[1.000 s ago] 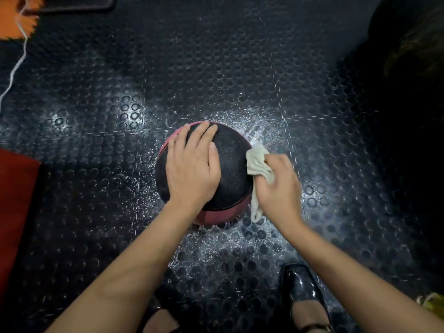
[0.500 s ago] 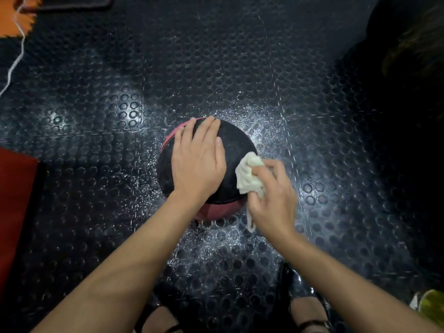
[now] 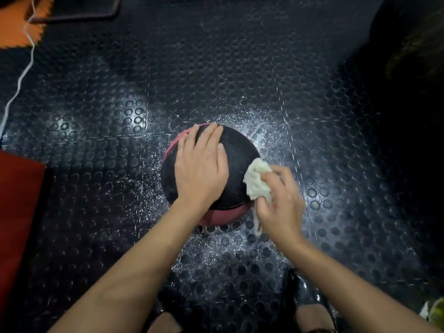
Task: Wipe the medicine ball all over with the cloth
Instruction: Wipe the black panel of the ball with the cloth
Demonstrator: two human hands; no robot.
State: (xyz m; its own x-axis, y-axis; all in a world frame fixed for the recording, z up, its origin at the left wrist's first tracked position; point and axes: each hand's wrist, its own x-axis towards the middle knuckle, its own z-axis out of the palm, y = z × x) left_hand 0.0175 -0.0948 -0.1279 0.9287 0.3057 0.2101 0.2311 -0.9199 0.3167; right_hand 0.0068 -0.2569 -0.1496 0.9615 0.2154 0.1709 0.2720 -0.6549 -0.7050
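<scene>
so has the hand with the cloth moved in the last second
Yes. The right hand with the cloth slid down the medicine ball's right side, toward its pink band.

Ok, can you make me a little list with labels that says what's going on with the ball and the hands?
ball: black and pink medicine ball, sitting on the floor
left hand: left hand flat on top of the ball, fingers straight
right hand: right hand grips the cloth
cloth: pale crumpled cloth, pressed on the ball's right side
floor: dark studded rubber floor, speckled white around the ball
</scene>
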